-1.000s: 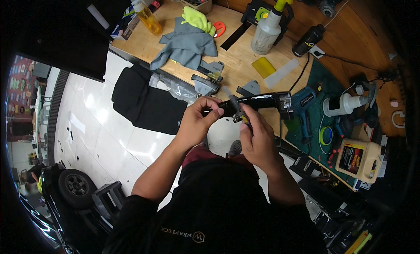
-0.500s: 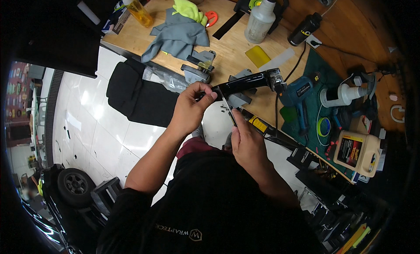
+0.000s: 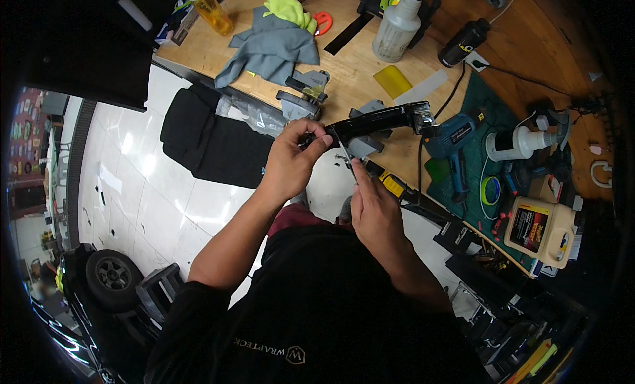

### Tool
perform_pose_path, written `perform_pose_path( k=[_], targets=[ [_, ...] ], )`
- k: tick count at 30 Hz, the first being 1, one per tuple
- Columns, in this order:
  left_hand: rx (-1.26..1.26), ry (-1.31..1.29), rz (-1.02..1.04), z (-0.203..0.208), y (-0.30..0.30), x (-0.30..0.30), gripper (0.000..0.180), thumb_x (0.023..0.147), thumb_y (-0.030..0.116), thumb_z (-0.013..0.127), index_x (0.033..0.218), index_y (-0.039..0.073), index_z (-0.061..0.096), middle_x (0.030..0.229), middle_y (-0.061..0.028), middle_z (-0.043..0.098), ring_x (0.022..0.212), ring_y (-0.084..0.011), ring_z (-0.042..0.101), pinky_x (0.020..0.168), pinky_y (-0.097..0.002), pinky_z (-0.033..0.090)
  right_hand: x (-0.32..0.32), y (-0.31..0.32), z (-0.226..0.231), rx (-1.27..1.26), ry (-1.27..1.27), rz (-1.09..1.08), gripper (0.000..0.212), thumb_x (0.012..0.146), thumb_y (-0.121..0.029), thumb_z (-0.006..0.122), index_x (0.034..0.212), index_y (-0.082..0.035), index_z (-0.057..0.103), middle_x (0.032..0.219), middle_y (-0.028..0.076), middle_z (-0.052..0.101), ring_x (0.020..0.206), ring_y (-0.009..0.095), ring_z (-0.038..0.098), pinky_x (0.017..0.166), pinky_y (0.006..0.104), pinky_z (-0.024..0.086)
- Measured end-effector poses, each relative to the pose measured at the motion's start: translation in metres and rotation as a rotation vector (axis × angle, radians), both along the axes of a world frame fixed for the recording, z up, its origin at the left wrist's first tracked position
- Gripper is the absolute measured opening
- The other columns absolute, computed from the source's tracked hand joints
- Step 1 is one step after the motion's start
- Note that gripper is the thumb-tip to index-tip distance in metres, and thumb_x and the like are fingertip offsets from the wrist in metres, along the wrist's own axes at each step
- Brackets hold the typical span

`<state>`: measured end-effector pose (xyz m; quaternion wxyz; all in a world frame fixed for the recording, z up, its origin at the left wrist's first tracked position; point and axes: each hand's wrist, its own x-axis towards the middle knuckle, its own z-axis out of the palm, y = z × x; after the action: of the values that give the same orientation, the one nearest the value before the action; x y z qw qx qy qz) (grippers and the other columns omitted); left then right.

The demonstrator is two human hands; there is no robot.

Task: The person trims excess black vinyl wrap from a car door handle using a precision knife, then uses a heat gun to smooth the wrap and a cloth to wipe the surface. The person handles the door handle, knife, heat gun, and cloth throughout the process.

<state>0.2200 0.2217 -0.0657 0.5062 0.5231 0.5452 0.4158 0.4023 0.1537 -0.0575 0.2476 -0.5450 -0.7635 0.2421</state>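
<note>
- The glossy black handle-shaped part is now pointing farther outward than a second ago, hovering over the wooden bench.
- The left hand is narrowly pinching its near end.
- The right hand is gripping a slim knife-like tool, apparently working that end; this is calling for steady control.

The left hand pinches a glossy black bar; the right hand holds a thin tool.

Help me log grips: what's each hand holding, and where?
Left hand: glossy black part, pinched at its left end. Right hand: slim tool, by its near end.
</note>
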Motion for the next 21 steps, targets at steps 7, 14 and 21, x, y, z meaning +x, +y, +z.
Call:
perform_pose_path(
  k=[7, 14, 21],
  targets=[
    [-0.094, -0.039, -0.010, 0.006, 0.000, -0.001, 0.007, 0.090, 0.007, 0.063, 0.091, 0.004, 0.057, 0.099, -0.0021, 0.060, 0.085, -0.0086, 0.056, 0.073, -0.0237, 0.044, -0.003, 0.004, -0.005, 0.044, -0.026, 0.005, 0.056, 0.085, -0.004, 0.058, 0.138, -0.001, 0.039, 0.085, 0.016, 0.057, 0.072, 0.030, 0.064, 0.063, 0.0370, 0.054],
    [-0.143, -0.097, -0.025, 0.006, -0.002, 0.002, 0.006, 0.091, 0.008, 0.062, 0.092, 0.004, 0.058, 0.086, -0.0012, 0.062, 0.079, -0.0076, 0.056, 0.070, -0.0231, 0.044, 0.002, -0.006, -0.009, 0.022, -0.053, 0.010, 0.057, 0.085, -0.003, 0.058, 0.139, -0.002, 0.038, 0.085, 0.015, 0.056, 0.073, 0.029, 0.063, 0.063, 0.0371, 0.054],
    [-0.204, -0.179, -0.002, 0.012, -0.001, 0.000, 0.006, 0.091, 0.009, 0.063, 0.092, 0.005, 0.059, 0.083, 0.0001, 0.061, 0.074, -0.0067, 0.054, 0.067, -0.0222, 0.043, 0.000, -0.004, -0.012, 0.052, -0.051, 0.018, 0.058, 0.084, -0.003, 0.058, 0.139, -0.001, 0.038, 0.084, 0.015, 0.055, 0.070, 0.029, 0.063, 0.061, 0.0371, 0.053]
  ],
)
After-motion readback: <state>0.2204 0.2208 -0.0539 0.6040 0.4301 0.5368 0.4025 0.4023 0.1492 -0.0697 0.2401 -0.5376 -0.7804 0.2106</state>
